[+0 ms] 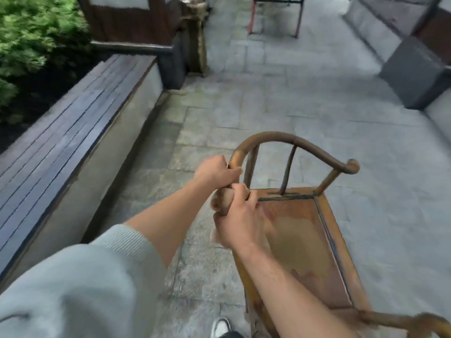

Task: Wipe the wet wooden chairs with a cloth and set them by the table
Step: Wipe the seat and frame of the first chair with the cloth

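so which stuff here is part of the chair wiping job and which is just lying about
Part of the job:
wooden chair
cloth
left hand, on the chair rail
right hand, gripping the cloth

Just lying about:
bench
bushes
metal frame

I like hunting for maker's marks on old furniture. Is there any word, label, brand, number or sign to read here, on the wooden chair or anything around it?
None can be read.
Wooden chair: no lettering or label on its seat or curved rail; only worn patches and dark streaks.
Long bench: plain boards, no text.
White shoe: too blurred to tell any mark.
Both hands, left hand and right hand, grip the rail, hiding that part.
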Demonstrator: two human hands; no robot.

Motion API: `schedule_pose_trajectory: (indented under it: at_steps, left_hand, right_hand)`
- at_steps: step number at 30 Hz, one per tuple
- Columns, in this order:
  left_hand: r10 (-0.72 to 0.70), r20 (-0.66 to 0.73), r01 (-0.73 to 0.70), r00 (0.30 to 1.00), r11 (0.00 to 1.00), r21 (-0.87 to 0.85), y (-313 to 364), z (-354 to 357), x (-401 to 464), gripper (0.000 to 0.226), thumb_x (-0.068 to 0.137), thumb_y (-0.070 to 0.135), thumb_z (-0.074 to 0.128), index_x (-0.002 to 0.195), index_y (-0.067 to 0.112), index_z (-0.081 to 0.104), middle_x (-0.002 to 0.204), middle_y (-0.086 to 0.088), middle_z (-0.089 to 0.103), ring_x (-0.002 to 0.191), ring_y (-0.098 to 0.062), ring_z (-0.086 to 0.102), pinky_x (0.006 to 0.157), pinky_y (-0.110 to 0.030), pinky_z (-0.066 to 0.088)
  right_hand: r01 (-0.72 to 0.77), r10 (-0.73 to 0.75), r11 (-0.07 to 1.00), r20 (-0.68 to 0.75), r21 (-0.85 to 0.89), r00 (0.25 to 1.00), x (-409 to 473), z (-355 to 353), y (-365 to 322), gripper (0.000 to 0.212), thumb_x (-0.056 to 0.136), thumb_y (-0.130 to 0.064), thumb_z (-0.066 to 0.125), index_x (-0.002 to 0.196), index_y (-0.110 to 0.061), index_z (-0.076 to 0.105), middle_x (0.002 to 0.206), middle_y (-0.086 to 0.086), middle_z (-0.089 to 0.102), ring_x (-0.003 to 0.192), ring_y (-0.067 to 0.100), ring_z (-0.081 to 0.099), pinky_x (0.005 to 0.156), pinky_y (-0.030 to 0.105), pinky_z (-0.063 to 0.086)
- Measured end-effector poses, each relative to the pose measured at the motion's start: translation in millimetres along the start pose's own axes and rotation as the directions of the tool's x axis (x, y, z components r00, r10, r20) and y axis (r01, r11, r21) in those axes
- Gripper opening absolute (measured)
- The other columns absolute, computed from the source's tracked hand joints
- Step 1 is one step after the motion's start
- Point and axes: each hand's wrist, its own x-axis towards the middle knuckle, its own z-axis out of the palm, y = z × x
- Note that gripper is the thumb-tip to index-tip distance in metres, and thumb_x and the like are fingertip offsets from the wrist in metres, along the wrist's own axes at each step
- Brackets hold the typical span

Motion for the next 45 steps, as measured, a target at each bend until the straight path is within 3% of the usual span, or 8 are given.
schedule_pose_trajectory:
  at_steps: [6,11,15,18,23,29,36,45]
  left_hand:
    - [0.156,0.151,-0.156,0.976,0.988,-0.012,6,-17,116,0.054,0.086,0.048,0.062,0.051,0.012,0.041,0.046,-0.001,0.041,0.044,-0.019,0.04,0.042,-0.028,0.026]
    - [0.259,0.42,-0.227,0.87,0.966,-0.126,32,-27,191,0.03,0.094,0.022,0.058,0.068,0.009,0.063,0.064,-0.006,0.071,0.058,-0.023,0.069,0.054,-0.036,0.06]
    - [0.311,0.486,-0.308,0.817,0.947,-0.088,63,-8,246,0.03,0.097,0.024,0.055,0.074,0.005,0.062,0.071,-0.01,0.071,0.063,-0.026,0.067,0.057,-0.032,0.057]
    - [0.369,0.526,-0.39,0.766,0.918,-0.076,89,17,291,0.031,0.096,0.031,0.059,0.077,0.007,0.064,0.073,-0.011,0.063,0.067,-0.023,0.057,0.054,-0.027,0.041]
    - [0.466,0.61,-0.44,0.641,0.874,-0.205,129,53,365,0.019,0.091,0.019,0.063,0.081,0.004,0.068,0.082,-0.012,0.069,0.074,-0.023,0.06,0.062,-0.027,0.045]
    - [0.534,0.673,-0.52,0.511,0.816,-0.252,176,98,422,0.022,0.092,0.019,0.054,0.077,0.004,0.062,0.077,-0.012,0.062,0.071,-0.022,0.054,0.06,-0.029,0.04]
    - [0.558,0.748,-0.661,0.361,0.719,-0.217,247,184,460,0.033,0.094,0.019,0.051,0.063,0.013,0.044,0.063,-0.002,0.05,0.063,-0.019,0.046,0.051,-0.03,0.03]
    - [0.466,0.873,-0.685,0.142,0.683,-0.253,351,299,449,0.016,0.095,0.029,0.052,0.091,0.013,0.052,0.087,-0.004,0.06,0.077,-0.019,0.054,0.069,-0.038,0.047]
  right_hand:
    - [-0.231,0.232,0.965,0.006,0.12,0.973,114,21,-24,0.056,0.085,-0.032,0.066,0.13,-0.024,0.034,0.13,0.012,0.04,0.11,0.042,0.049,0.091,0.048,0.046]
    - [-0.381,0.387,0.906,0.002,0.186,0.922,170,19,-29,0.051,0.081,-0.023,0.066,0.119,-0.025,0.033,0.12,0.011,0.042,0.101,0.037,0.053,0.083,0.044,0.047]
    - [-0.508,0.521,0.82,0.022,0.264,0.853,222,20,-18,0.046,0.083,-0.027,0.064,0.112,-0.031,0.028,0.116,0.009,0.041,0.077,0.024,0.047,0.068,0.04,0.039]
    - [-0.625,0.659,0.713,0.003,0.318,0.752,278,23,-5,0.049,0.087,-0.032,0.064,0.125,-0.025,0.034,0.121,0.013,0.041,0.083,0.03,0.051,0.071,0.04,0.042]
    - [-0.804,0.856,0.497,-0.037,0.326,0.515,364,28,29,0.059,0.085,-0.038,0.066,0.133,-0.024,0.035,0.133,0.014,0.038,0.117,0.041,0.048,0.082,0.046,0.04]
    - [-0.867,0.968,0.233,-0.014,0.44,0.252,438,27,89,0.064,0.083,-0.03,0.068,0.136,-0.024,0.033,0.135,0.015,0.037,0.125,0.047,0.047,0.093,0.052,0.048]
    - [-0.823,0.997,-0.026,-0.048,0.567,-0.064,492,22,191,0.072,0.087,-0.029,0.064,0.146,-0.015,0.025,0.143,0.021,0.029,0.129,0.049,0.037,0.1,0.056,0.045]
    - [-0.679,0.917,-0.279,-0.022,0.679,-0.398,504,6,309,0.06,0.09,-0.032,0.063,0.14,-0.024,0.03,0.14,0.016,0.032,0.121,0.042,0.04,0.097,0.053,0.047]
